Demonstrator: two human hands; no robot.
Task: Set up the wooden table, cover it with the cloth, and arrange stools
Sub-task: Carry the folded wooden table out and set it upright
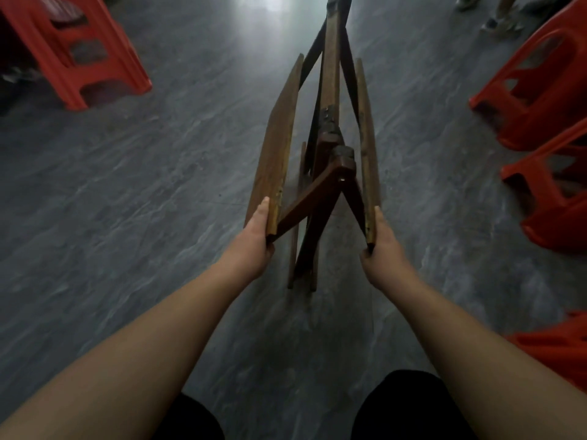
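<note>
Folded wooden table, worn brown boards on dark crossed legs, upright on grey veined floor between red plastic stools. Arms extended; left hand and right hand curl fingers round the outer boards' near ends.

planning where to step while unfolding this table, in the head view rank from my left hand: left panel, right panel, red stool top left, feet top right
1. left panel, gripped by the left hand
2. right panel, opposite side, held by the right hand
3. red stool, on the floor upper left
4. feet, far top right
</note>
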